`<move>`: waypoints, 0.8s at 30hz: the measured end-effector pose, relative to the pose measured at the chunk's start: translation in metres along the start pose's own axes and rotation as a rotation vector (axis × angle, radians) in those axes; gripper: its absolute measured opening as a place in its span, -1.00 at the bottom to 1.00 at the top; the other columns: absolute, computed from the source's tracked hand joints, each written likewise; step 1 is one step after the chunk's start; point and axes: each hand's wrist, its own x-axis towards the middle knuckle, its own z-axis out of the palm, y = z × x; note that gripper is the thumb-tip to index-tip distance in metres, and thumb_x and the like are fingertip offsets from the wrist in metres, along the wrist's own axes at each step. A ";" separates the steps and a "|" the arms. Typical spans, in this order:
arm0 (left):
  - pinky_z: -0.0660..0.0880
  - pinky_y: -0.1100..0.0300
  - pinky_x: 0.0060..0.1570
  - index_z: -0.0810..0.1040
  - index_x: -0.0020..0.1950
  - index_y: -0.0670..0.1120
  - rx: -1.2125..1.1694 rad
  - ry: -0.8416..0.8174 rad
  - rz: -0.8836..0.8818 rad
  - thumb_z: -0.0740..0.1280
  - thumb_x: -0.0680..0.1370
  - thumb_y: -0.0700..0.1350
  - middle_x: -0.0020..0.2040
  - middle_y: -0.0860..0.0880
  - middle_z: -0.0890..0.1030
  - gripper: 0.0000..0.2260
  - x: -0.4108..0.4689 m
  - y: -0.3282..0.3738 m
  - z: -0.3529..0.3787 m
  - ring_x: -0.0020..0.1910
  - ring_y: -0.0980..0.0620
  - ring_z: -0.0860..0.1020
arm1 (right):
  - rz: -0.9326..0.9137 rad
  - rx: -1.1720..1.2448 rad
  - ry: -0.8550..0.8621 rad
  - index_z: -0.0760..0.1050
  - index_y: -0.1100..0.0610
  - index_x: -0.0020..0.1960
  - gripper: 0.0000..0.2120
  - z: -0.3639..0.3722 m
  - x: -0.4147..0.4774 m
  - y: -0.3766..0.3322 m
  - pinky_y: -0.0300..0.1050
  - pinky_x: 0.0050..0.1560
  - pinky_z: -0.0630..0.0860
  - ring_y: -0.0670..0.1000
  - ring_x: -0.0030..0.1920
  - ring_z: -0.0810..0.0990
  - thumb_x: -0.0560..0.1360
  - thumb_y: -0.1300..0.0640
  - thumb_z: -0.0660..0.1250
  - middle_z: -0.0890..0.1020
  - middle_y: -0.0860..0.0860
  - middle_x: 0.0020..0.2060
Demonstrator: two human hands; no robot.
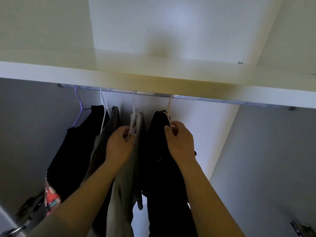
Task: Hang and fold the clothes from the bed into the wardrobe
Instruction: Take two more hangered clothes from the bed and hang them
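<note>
Inside the wardrobe a metal rail (pixel 213 99) runs under a white shelf (pixel 119 77). Several garments hang from it on hangers. My left hand (pixel 119 146) grips the white hanger (pixel 133 124) that carries a grey garment (pixel 125 185). My right hand (pixel 179 139) pinches the pale hanger (pixel 169 108) of a black garment (pixel 162 168) just to the right. Further left hang another grey garment (pixel 114 120) on a white hanger and a black garment (pixel 77 151) on a purple hanger (pixel 79 106).
The wardrobe's white back wall (pixel 205 127) and grey side walls (pixel 273 159) enclose the space. The rail is bare to the right of the black garment. A door hinge (pixel 29 211) sits at lower left, another metal fitting (pixel 301 228) at lower right. A red patterned fabric (pixel 51 197) shows at lower left.
</note>
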 end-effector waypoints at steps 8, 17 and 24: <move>0.42 0.26 0.08 0.49 0.29 -0.10 -0.030 0.023 0.015 0.39 0.52 -0.16 0.13 0.04 0.48 -0.66 -0.068 0.018 -0.024 0.08 0.10 0.49 | -0.143 -0.030 0.042 0.51 0.01 0.25 -0.75 -0.006 -0.064 -0.006 -0.32 0.27 0.28 -0.08 0.24 0.48 0.57 0.12 0.29 0.50 -0.05 0.27; 0.50 0.46 0.02 0.53 0.20 -0.01 -0.194 0.048 -0.070 0.38 0.52 -0.27 0.04 0.14 0.60 -0.71 -0.138 0.011 -0.091 0.01 0.28 0.56 | -0.180 0.187 -0.128 0.56 0.00 0.14 -0.81 0.009 -0.143 -0.032 -0.50 0.04 0.45 -0.24 0.01 0.56 0.56 0.19 0.31 0.59 -0.14 0.04; 0.38 0.62 -0.15 0.56 0.18 0.00 -0.164 0.086 -0.204 0.36 0.53 -0.21 -0.01 0.20 0.61 -0.75 -0.199 -0.018 -0.139 -0.06 0.42 0.54 | -0.154 0.182 -0.337 0.54 0.00 0.20 -0.77 0.034 -0.203 -0.043 -0.54 0.00 0.42 -0.36 -0.02 0.54 0.57 0.21 0.31 0.56 -0.25 -0.03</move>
